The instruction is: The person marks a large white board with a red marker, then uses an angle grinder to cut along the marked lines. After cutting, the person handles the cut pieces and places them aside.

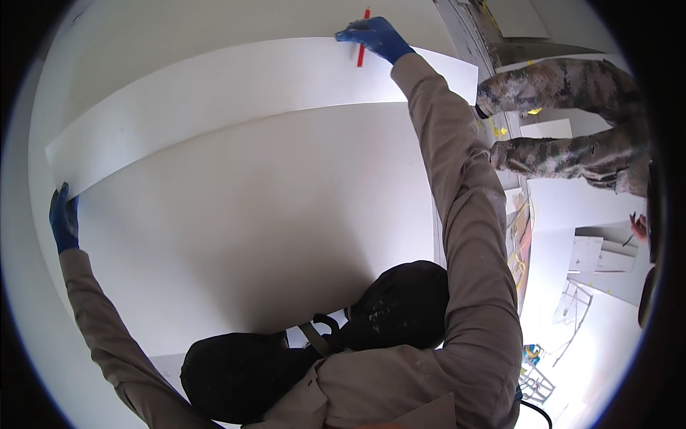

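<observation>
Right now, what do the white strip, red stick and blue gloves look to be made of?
White strip: probably coated board, satin finish; soft sheen, no visible grain.
Red stick: painted wood or plastic, perhaps; even colour, too small to tell.
Blue gloves: likely rubber or nitrile, fairly matte; strong colour, close fit.

A pale board (286, 193) carries a white strip (250, 82) (long, narrow).

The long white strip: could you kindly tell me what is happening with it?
A person's gloved left hand is at the left end of the long white strip, which lies across a larger white board. The gloved right hand is at the strip's far edge, toward its right end, with a red pencil there. Someone in camouflage trousers is at the right.
</observation>
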A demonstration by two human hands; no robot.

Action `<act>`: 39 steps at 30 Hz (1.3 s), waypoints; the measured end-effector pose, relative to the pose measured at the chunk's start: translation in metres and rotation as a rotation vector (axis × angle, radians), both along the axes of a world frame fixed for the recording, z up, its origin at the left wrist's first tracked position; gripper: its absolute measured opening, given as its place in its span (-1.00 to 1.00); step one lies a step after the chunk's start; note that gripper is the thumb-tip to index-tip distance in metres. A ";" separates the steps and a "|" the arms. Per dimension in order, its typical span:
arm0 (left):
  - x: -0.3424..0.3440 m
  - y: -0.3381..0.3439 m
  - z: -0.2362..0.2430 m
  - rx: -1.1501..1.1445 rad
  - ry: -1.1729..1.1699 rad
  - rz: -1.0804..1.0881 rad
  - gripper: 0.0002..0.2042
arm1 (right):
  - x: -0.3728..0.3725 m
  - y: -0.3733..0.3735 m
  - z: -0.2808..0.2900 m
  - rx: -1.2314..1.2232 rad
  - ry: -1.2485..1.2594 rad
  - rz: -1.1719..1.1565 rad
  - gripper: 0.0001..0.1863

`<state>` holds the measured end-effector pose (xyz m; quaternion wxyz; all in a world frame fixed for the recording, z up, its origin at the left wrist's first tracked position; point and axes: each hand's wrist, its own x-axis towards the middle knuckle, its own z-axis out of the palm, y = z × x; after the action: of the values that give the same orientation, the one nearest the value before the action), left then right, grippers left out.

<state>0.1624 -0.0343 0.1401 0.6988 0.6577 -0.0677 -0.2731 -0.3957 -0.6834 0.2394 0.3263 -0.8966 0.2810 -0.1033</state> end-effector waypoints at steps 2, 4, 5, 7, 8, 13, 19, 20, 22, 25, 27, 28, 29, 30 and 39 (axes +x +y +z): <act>0.000 0.014 -0.010 0.151 -0.059 0.008 -0.53 | -0.011 0.007 -0.021 -0.006 -0.026 -0.063 -0.65; 0.012 0.043 -0.013 0.477 -0.193 0.025 -0.40 | -0.005 0.004 -0.019 -0.001 -0.159 -0.110 -0.69; 0.018 0.060 -0.014 0.686 -0.298 -0.011 -0.34 | -0.003 0.001 -0.007 0.015 -0.263 -0.143 -0.73; 0.030 0.077 -0.003 0.888 -0.581 -0.170 -0.26 | 0.005 -0.010 0.021 0.015 -0.496 -0.200 -0.78; 0.018 0.053 -0.001 0.902 -0.747 -0.288 -0.25 | -0.067 0.006 0.012 0.062 -0.502 -0.290 -0.77; -0.120 -0.092 0.039 0.724 -1.232 -0.736 -0.18 | -0.295 0.067 -0.010 0.385 -0.038 -0.989 -0.58; -0.124 -0.192 0.079 0.866 -1.329 -0.981 0.15 | -0.242 0.027 -0.152 1.504 -0.576 -0.747 -0.58; -0.127 -0.221 0.080 0.886 -1.367 -1.013 0.17 | -0.235 0.013 -0.169 1.587 -0.643 -0.710 -0.61; -0.142 -0.277 0.091 0.988 -1.424 -1.097 0.23 | -0.263 -0.010 -0.188 1.476 -0.727 -0.781 -0.67; -0.145 -0.327 0.117 1.132 -1.421 -1.108 0.32 | -0.279 -0.066 -0.187 1.309 -0.772 -0.830 -0.74; -0.150 -0.327 0.112 1.187 -1.364 -1.101 0.39 | -0.275 -0.083 -0.188 1.328 -0.775 -0.836 -0.76; -0.152 -0.320 0.112 1.189 -1.366 -1.067 0.38 | -0.273 -0.093 -0.184 1.366 -0.775 -0.848 -0.77; -0.155 -0.324 0.112 1.185 -1.356 -1.059 0.37 | -0.276 -0.102 -0.182 1.329 -0.778 -0.864 -0.74; -0.159 -0.325 0.112 1.175 -1.348 -1.048 0.37 | -0.280 -0.111 -0.179 1.287 -0.784 -0.879 -0.71; -0.163 -0.332 0.137 1.236 -1.324 -1.100 0.35 | -0.253 -0.090 -0.162 1.233 -0.819 -0.986 -0.66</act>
<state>-0.0005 -0.3663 0.2769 -0.1534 0.7953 -0.5728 -0.1260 -0.6491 -0.7730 0.0776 0.7444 -0.2311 0.5019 -0.3750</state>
